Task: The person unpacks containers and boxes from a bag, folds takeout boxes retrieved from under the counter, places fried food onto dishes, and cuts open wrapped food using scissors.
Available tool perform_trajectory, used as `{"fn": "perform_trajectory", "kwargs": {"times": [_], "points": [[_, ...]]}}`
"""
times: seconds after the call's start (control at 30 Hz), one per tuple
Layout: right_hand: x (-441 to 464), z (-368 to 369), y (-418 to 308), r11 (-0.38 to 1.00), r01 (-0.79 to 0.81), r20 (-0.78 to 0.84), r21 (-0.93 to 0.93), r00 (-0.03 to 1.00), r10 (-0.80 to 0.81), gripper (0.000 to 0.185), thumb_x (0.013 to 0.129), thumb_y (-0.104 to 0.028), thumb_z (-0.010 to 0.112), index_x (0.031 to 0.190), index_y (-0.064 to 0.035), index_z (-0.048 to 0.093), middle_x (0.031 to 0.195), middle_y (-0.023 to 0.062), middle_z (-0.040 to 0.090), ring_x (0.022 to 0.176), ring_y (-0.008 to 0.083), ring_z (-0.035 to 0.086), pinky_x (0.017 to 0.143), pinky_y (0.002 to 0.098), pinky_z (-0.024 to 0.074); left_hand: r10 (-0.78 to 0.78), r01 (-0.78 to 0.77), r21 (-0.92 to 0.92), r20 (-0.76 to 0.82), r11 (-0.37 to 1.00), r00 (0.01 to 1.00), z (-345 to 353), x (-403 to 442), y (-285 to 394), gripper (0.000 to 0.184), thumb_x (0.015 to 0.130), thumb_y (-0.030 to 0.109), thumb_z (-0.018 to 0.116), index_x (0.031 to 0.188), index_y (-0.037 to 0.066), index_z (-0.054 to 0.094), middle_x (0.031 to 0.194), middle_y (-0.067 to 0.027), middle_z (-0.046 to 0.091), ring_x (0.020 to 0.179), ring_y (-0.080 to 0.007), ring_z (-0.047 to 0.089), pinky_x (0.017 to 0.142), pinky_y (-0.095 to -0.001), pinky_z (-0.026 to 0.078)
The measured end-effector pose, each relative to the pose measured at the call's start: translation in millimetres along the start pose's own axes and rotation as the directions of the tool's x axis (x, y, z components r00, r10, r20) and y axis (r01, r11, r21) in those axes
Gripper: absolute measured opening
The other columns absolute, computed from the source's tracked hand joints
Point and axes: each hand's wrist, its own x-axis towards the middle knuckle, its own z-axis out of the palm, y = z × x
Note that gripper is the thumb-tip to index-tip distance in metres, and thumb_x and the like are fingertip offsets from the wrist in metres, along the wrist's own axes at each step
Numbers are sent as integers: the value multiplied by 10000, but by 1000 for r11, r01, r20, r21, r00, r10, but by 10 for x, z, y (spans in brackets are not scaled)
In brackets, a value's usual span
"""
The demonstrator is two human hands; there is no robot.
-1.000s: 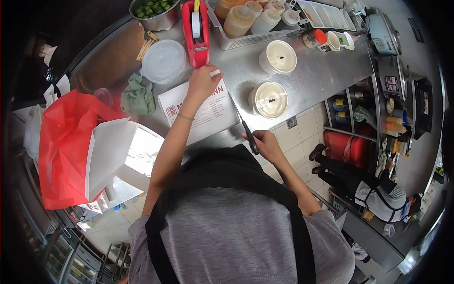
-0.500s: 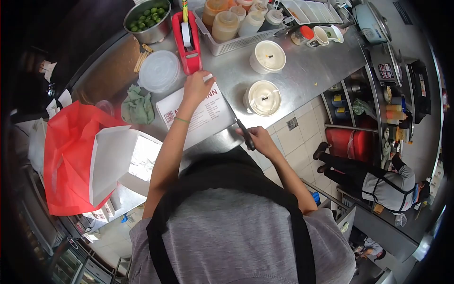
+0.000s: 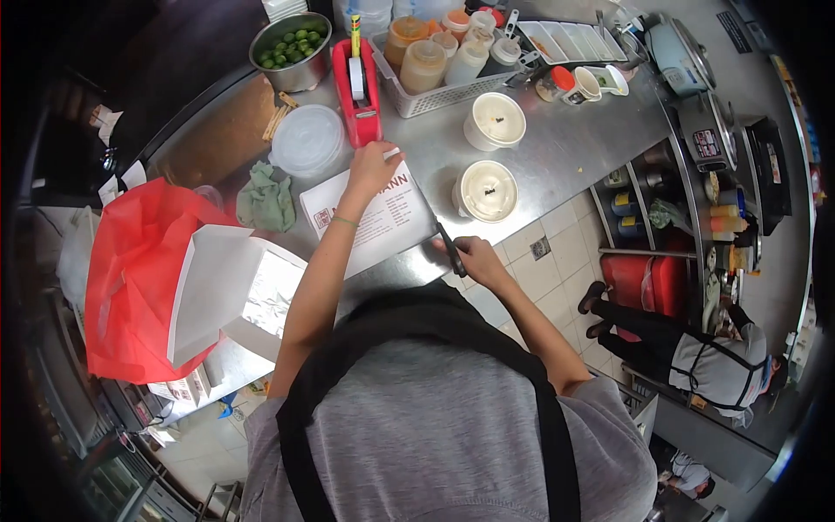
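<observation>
A white printed box (image 3: 396, 222) lies on the steel counter in front of me. My left hand (image 3: 374, 167) rests over its far edge, just below the red tape dispenser (image 3: 360, 113), with the fingers bent; whatever they may grip is too small to name. At the box's right side, my right hand (image 3: 477, 259) is wrapped round the black handle of a knife (image 3: 451, 249). The knife's thin blade runs up along the box's right edge. Two white lidded tubs (image 3: 486, 191) stand to the right of the box.
Left are a green cloth (image 3: 266, 198), a clear lidded container (image 3: 307, 139), an open white box (image 3: 202, 294) and a red bag (image 3: 139, 287). Beyond stand a bowl of limes (image 3: 290, 54) and a bottle basket (image 3: 452, 94). Another person (image 3: 715, 365) is at the right.
The view has shifted, so the counter items sit slightly differently in it. Both hands keep nearly the same places at the box, and the knife remains in my right hand.
</observation>
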Motion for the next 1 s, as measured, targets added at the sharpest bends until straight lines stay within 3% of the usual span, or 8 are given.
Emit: {"fn": "perform_trajectory", "kwargs": {"times": [0.2, 0.43, 0.5, 0.57, 0.8, 0.87, 0.9, 1.0], "points": [[107, 33, 71, 986, -11, 1, 165, 1000, 11, 675, 709, -675, 561, 589, -12, 607, 469, 36, 506, 455, 113, 500, 446, 267, 386, 7, -7, -17, 22, 1000, 1000, -6, 5, -14, 263, 775, 235, 633, 933, 26, 658, 846, -208, 630, 832, -355, 608, 749, -404, 464], [132, -331, -208, 905, -186, 345, 382, 938, 47, 651, 729, -711, 494, 542, -88, 524, 464, -2, 463, 366, 69, 379, 352, 199, 266, 50, -33, -139, 116, 990, 992, -149, 28, -13, 250, 835, 206, 559, 965, 8, 639, 830, -186, 631, 813, -347, 606, 747, -371, 462], [169, -385, -241, 659, -385, 529, 646, 849, -23, 635, 760, -694, 467, 588, -85, 520, 493, 17, 472, 357, 66, 349, 342, 194, 250, 65, -33, -187, 166, 982, 984, -232, -23, -45, 250, 853, 188, 532, 992, 2, 625, 857, -180, 629, 831, -342, 601, 755, -360, 458], [119, -420, -321, 690, -320, 486, 650, 872, -53, 624, 772, -683, 460, 600, -87, 515, 500, 23, 472, 356, 62, 338, 342, 190, 245, 209, -195, -217, 43, 956, 977, -338, -120, -78, 271, 878, 142, 495, 1102, 14, 577, 1010, -172, 605, 948, -288, 582, 825, -329, 434], [-330, -276, -438, 943, 44, 339, 329, 927, -161, 548, 840, -576, 470, 639, -78, 572, 531, 17, 545, 451, 62, 442, 439, 207, 316, 147, -130, 119, -152, 984, 977, -1153, -1040, -368, 337, 828, 47, 530, 1165, 42, 540, 1073, -153, 584, 1012, -311, 553, 868, -345, 432], [-382, -51, -490, 960, 135, 402, 246, 887, -227, 552, 832, -561, 500, 604, -66, 587, 522, 8, 545, 508, 76, 500, 487, 224, 364, 79, -58, 183, -104, 981, 991, -1227, -1174, -519, 364, 823, 47, 535, 1187, 57, 520, 1122, -141, 564, 1041, -310, 541, 875, -360, 449], [-391, 70, -533, 977, 90, 443, 194, 881, -169, 561, 821, -570, 510, 596, -62, 586, 524, 10, 547, 511, 81, 508, 493, 229, 370, -33, 33, 21, 7, 999, 999, -1295, -1189, -477, 386, 819, 59, 547, 1203, 68, 508, 1189, -118, 531, 1069, -290, 531, 877, -364, 462], [-452, 432, -550, 989, 80, 510, 127, 849, -134, 576, 827, -586, 486, 610, -62, 586, 554, 14, 554, 502, 81, 492, 474, 225, 366, 44, -42, -26, 97, 999, 994, -1339, -1165, -548, 420, 806, 63, 571, 1218, 68, 494, 1225, -105, 505, 1064, -256, 536, 872, -340, 471]]}}
